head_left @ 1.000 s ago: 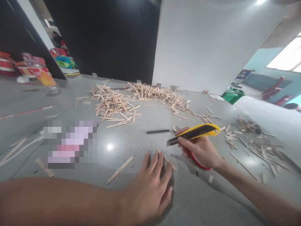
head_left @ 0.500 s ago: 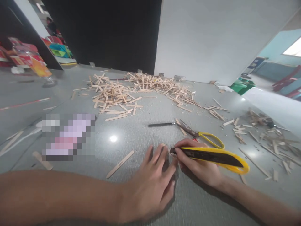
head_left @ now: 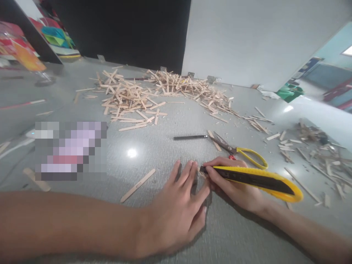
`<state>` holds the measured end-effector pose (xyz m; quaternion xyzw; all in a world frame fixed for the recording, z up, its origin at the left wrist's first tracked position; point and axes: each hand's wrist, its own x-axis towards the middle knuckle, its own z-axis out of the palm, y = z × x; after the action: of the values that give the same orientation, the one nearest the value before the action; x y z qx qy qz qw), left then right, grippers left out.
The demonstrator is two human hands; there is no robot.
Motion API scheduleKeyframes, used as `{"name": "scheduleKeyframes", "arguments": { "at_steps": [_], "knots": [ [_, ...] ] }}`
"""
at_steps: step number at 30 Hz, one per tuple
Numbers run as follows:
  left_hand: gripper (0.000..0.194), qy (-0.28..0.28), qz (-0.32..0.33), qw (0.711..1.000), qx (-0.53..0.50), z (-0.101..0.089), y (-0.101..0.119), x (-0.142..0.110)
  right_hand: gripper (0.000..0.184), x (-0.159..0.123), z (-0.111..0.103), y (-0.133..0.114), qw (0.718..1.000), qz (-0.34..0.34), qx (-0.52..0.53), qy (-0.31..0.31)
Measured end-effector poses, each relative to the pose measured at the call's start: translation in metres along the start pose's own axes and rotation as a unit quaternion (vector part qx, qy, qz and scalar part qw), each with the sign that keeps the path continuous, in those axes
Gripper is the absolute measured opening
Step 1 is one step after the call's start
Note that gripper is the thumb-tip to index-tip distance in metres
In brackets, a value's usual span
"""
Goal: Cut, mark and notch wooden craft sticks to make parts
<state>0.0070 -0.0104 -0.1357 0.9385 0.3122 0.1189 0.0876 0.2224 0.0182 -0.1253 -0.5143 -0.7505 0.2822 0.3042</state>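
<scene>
My left hand (head_left: 177,207) lies palm down on the grey table, fingers stretched out. Its fingertips press beside a small wooden craft stick (head_left: 202,172), mostly hidden between my hands. In my right hand (head_left: 238,189) is a yellow and black utility knife (head_left: 258,181), its tip low against that stick by my left fingers. A craft stick with a slot cut in it (head_left: 138,185) rests left of my left hand. Beyond my right hand lie yellow-handled scissors (head_left: 251,157), another stick (head_left: 214,140) and a slim dark tool (head_left: 189,137).
Heaps of craft sticks (head_left: 126,96) spread along the back of the table (head_left: 154,146). Scraps and split sticks (head_left: 327,161) litter the right side. At left are a blurred-out pinkish object (head_left: 74,146), a white cable (head_left: 19,146) and a bottle (head_left: 29,58). A black and white panel (head_left: 225,40) stands behind.
My right hand has lowered the utility knife and brought its tip to the stick at my left fingers. The scissors, earlier mostly behind that hand, now show. The view has tilted down slightly.
</scene>
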Motion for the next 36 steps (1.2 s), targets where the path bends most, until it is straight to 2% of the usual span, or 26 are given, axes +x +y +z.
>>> {"name": "scheduleKeyframes", "arguments": {
  "at_steps": [16,23,28,32,36],
  "knots": [
    [0.053,-0.005,0.004,1.000,0.022,-0.002,-0.001,0.003,0.017,0.002,0.000,-0.002,1.000,0.001,0.008,-0.003],
    [0.044,-0.037,0.035,0.999,0.015,-0.007,-0.005,0.004,0.020,-0.004,0.000,-0.003,0.997,-0.065,-0.024,-0.012],
    [0.052,-0.051,0.076,0.995,0.050,-0.014,-0.009,0.008,0.022,-0.003,0.000,-0.001,0.995,-0.096,-0.013,-0.014],
    [0.055,-0.079,0.086,0.991,0.069,-0.021,-0.010,0.011,0.024,-0.003,0.001,0.001,0.994,-0.112,0.005,-0.010],
    [0.069,-0.099,0.096,0.988,0.069,-0.024,-0.010,0.012,0.023,-0.003,0.003,0.004,0.993,-0.114,0.008,-0.004]
  ]
}}
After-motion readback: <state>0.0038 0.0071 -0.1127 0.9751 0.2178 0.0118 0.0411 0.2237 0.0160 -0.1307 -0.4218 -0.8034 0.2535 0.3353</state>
